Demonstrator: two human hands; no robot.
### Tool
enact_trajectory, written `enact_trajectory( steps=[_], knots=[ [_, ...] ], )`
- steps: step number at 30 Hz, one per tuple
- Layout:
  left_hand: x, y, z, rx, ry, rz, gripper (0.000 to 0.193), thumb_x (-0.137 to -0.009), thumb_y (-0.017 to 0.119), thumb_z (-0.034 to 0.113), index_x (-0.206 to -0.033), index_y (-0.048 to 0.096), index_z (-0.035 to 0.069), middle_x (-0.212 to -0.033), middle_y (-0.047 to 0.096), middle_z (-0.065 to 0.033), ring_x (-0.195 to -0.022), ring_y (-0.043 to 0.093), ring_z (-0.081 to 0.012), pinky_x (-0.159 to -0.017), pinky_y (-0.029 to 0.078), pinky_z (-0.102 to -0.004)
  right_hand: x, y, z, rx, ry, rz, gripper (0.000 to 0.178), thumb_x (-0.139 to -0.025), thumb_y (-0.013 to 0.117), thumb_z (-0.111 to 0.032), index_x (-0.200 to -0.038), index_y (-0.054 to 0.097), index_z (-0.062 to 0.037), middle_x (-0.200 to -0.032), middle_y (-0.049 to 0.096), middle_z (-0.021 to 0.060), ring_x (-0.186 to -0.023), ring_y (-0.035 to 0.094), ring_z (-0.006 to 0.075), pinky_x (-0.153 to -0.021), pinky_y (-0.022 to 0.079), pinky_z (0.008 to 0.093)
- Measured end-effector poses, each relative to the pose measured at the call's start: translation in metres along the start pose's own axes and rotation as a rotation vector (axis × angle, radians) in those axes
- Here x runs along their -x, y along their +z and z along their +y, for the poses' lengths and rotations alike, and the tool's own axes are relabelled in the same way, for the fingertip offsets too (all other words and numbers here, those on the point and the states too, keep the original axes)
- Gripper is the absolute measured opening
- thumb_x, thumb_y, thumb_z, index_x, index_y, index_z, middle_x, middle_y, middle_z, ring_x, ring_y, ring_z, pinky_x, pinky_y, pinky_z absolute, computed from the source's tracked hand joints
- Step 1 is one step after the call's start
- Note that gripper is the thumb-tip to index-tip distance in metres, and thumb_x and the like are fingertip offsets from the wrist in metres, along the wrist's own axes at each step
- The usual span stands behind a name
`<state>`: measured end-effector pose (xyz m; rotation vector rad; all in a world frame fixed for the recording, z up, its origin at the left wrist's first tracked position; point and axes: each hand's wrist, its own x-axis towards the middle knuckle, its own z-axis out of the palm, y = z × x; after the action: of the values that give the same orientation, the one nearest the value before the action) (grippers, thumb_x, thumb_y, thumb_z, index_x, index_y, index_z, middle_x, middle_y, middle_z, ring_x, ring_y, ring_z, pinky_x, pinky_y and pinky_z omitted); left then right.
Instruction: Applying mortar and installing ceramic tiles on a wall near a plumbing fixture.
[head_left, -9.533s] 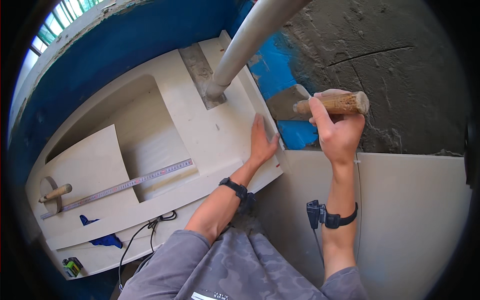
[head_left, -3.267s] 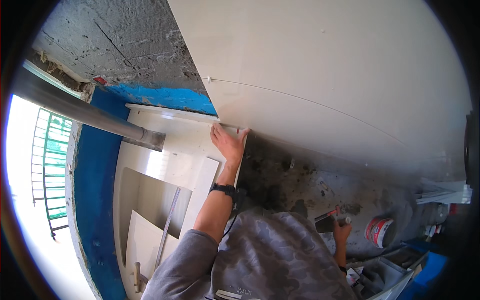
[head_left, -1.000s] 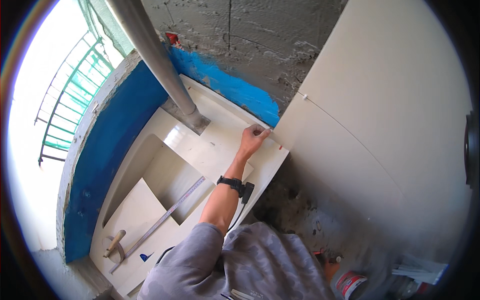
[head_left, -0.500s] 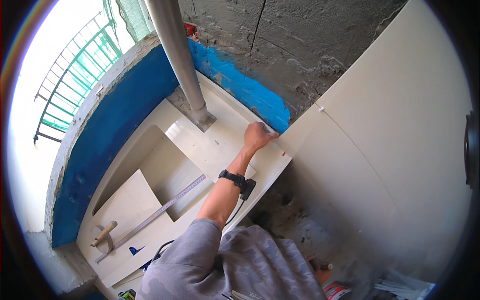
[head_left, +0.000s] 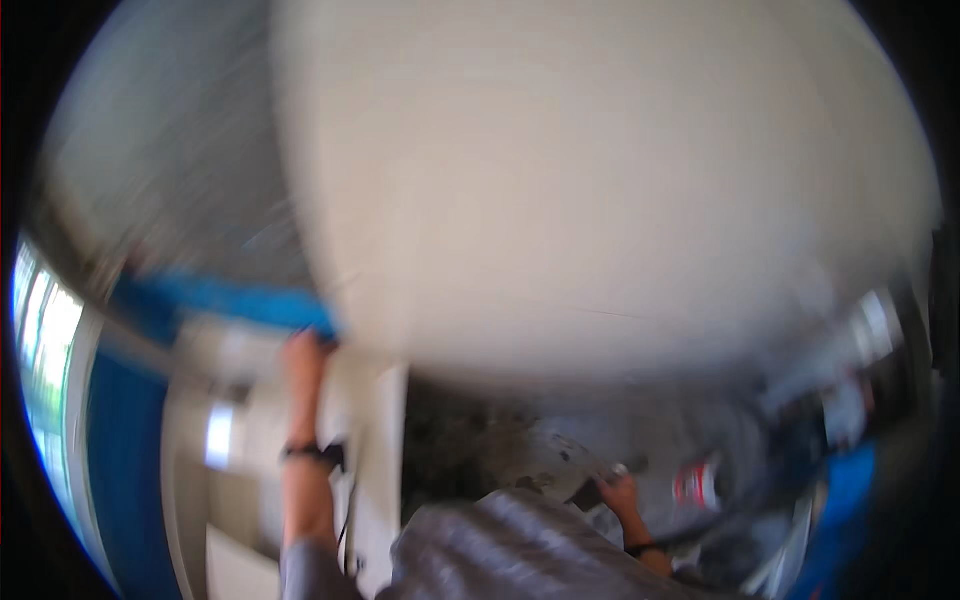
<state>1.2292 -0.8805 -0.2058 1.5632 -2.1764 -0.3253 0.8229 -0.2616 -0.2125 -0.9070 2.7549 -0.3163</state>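
Note:
Motion smears this view. My left hand is reached forward to the far end of a cream slab top, beside the corner where a blue-coated wall strip meets a large cream wall panel. Its fingers are too blurred to read. Lower on the right, my right hand is closed around a tool whose pale rounded end sticks out above the fingers. A dark flat shape shows beside that hand; whether it belongs to the tool is unclear.
A red and white bucket stands on the dark, dusty floor right of my right hand. Bare grey wall rises at upper left. A bright window lies at the left rim, and another blue surface at the right.
The view has swung right and upward, so the slab and my left hand appear farther left. My right hand and the bucket have come more fully into sight. The left hand stays near the corner.

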Motion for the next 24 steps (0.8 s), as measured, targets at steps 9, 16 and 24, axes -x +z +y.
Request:
enact_trajectory(
  steps=[9, 16, 24],
  knots=[
    [-0.031, -0.016, -0.012, -0.076, 0.165, 0.281, 0.047, -0.071, 0.087, 0.038, -0.086, 0.068, -0.002, -0.092, 0.071, -0.0205, -0.084, 0.064, -0.0440, -0.071, 0.051, -0.0511, 0.036, -0.002, -0.004, -0.211, 0.385, 0.150, 0.036, -0.075, 0.076, -0.030, -0.099, 0.069, -0.0054, -0.085, 0.072, 0.0191, -0.086, 0.070, 0.0420, -0.077, 0.056, 0.0496],
    [-0.015, -0.049, -0.034, -0.499, 0.237, 0.413, 0.056, -0.101, 0.057, 0.055, -0.077, 0.071, 0.006, -0.071, 0.069, -0.0138, -0.059, 0.067, -0.0332, -0.051, 0.053, -0.0448, 0.105, 0.003, 0.029, -0.276, 0.609, 0.269, 0.034, -0.073, 0.074, -0.028, -0.098, 0.068, -0.0046, -0.086, 0.071, 0.0214, -0.085, 0.069, 0.0439, -0.074, 0.054, 0.0487],
    [0.046, -0.054, 0.046, -0.226, 0.065, 0.341, 0.022, -0.100, 0.054, 0.011, -0.111, 0.064, -0.005, -0.106, 0.067, -0.0253, -0.096, 0.066, -0.0401, -0.081, 0.056, -0.0477, 0.154, -0.005, 0.107, -0.345, 0.836, 0.521, 0.032, -0.076, 0.075, -0.024, -0.098, 0.068, -0.0010, -0.089, 0.071, 0.0255, -0.084, 0.069, 0.0440, -0.075, 0.053, 0.0496]
  ],
)
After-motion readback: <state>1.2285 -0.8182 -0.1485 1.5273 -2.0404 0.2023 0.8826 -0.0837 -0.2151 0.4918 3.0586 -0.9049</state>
